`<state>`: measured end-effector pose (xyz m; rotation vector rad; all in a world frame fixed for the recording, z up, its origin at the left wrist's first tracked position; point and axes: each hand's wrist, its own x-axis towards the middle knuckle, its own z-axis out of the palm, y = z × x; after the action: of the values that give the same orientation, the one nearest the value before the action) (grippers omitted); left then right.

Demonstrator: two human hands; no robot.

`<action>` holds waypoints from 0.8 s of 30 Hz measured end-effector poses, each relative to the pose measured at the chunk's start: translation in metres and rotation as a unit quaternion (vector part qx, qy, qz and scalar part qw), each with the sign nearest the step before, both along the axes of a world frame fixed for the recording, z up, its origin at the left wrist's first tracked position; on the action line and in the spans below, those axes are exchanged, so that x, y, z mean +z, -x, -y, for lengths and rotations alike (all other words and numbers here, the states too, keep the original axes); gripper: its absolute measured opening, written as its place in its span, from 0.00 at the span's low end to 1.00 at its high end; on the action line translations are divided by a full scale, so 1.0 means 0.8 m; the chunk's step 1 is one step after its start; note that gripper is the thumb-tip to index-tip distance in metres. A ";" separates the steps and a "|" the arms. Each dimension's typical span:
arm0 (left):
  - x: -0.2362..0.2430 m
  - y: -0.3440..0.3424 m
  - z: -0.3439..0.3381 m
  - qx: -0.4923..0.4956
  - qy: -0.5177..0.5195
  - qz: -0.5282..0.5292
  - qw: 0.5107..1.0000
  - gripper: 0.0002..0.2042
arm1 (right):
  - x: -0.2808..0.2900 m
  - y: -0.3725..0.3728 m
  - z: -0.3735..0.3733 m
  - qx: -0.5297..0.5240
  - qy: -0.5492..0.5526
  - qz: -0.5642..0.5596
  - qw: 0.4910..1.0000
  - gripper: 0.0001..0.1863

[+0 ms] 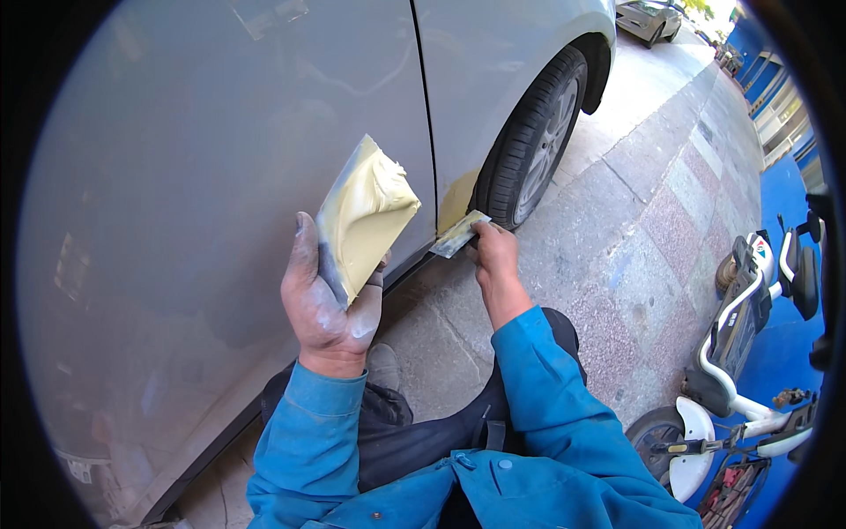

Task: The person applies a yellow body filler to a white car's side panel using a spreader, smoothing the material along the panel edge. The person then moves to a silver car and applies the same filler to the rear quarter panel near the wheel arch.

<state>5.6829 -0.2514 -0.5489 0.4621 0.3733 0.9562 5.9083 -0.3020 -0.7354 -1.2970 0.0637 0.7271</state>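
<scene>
My left hand (328,309), dusted with white, holds up a thin flat board loaded with pale yellow body filler (377,220). Its thumb lies along one edge of the board and the other fingers are mostly hidden behind it. In my right hand (495,264) is a small flat filler spreader (459,234), smeared with greyish filler. The spreader is at the bottom corner of the fender, just behind the front tyre (531,132). A tan filler patch (456,199) covers that corner of the fender. Whether the spreader touches the panel, I cannot tell.
The silver-grey car door (220,159) stands close on my left, with a dark gap between it and the fender. Paving (652,238) stretches to the right. A white electric scooter (740,326) is parked by a blue wall, and another car (649,19) stands far off.
</scene>
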 end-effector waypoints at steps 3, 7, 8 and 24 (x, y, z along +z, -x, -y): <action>0.001 -0.001 0.000 0.001 0.004 0.004 1.000 0.23 | 0.012 0.001 -0.006 0.006 -0.011 -0.005 1.000 0.11; 0.002 0.000 0.001 0.001 0.000 0.006 1.000 0.21 | 0.025 -0.002 -0.015 0.013 -0.006 -0.006 1.000 0.12; 0.002 0.000 0.001 0.001 0.002 0.009 1.000 0.22 | 0.027 -0.004 -0.017 0.018 -0.002 -0.006 1.000 0.12; 0.003 -0.001 0.000 0.008 -0.011 0.003 1.000 0.22 | 0.136 -0.019 -0.031 0.007 -0.108 0.033 0.994 0.15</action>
<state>5.6835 -0.2511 -0.5466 0.4775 0.3627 0.9780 5.9232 -0.2769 -0.6265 -1.1153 -0.0760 0.6825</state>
